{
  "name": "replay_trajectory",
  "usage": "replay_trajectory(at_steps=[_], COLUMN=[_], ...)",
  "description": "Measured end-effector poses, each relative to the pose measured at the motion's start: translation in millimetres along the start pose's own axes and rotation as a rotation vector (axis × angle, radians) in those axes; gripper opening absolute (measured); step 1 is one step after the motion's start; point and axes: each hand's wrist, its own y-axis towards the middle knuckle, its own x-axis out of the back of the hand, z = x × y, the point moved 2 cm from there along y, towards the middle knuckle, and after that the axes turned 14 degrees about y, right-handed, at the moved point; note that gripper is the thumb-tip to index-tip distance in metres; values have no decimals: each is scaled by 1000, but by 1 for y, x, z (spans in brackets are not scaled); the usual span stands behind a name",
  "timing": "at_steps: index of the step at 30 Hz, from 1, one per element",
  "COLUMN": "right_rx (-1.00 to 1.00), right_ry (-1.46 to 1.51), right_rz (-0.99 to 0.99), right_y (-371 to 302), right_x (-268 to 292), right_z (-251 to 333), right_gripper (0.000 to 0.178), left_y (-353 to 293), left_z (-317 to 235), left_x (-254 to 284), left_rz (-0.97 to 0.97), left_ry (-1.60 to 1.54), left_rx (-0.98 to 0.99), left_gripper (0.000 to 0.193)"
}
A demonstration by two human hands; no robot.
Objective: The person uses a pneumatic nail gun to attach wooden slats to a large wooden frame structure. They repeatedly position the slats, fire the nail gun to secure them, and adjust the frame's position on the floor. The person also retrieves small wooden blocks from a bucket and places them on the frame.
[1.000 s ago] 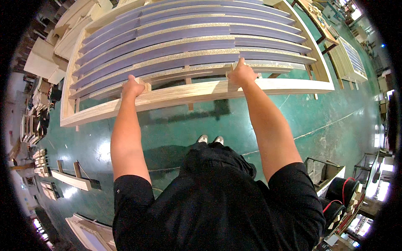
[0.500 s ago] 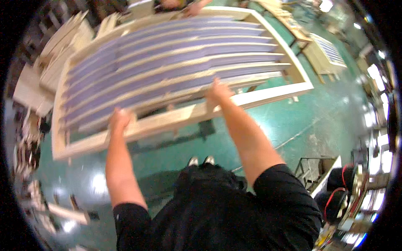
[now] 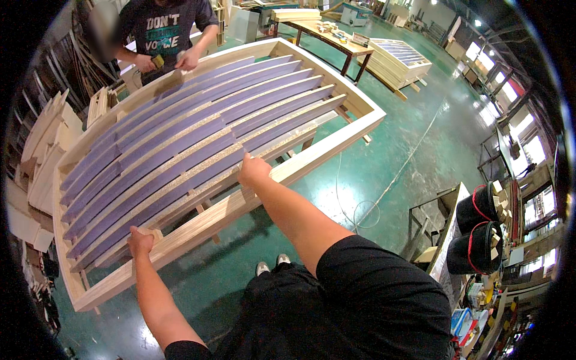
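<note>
A large pale wooden frame (image 3: 324,148) spans the view, tilted from lower left to upper right. Inside it run long parallel slats (image 3: 198,127) with purple-grey faces and bare wood edges. My left hand (image 3: 141,242) is closed on a small wooden block (image 3: 158,234) at the inner side of the near rail, toward the left corner. Farther right along that rail, my right hand (image 3: 254,170) is closed, its thumb toward the nearest slat. Below it shows what looks like a similar wooden block (image 3: 248,193), mostly hidden by the hand.
Across the frame stands a person (image 3: 165,36) with a small yellowish thing in one hand. Wooden boards (image 3: 51,147) lean at the left. Beyond are a workbench (image 3: 312,27) and stacked slatted frames (image 3: 399,60). Black buckets (image 3: 474,249) stand at the right; a thin hose (image 3: 366,213) crosses the green floor.
My view has turned and lifted, so the frame sits lower and more slanted, and the person across shows more fully. Both hands stay at the near rail.
</note>
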Motion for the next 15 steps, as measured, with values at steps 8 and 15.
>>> replay_trajectory(at_steps=[8,15], right_rx=[86,51], right_ry=[10,23], right_rz=[-27,-91], right_y=[-1,14], right_x=[0,-14], right_z=[1,-11], right_gripper=[47,51], left_y=[8,4], left_z=[3,-7], left_x=[-8,1], left_rz=[26,53], left_ry=[4,29], left_rx=[45,12], left_gripper=[71,68])
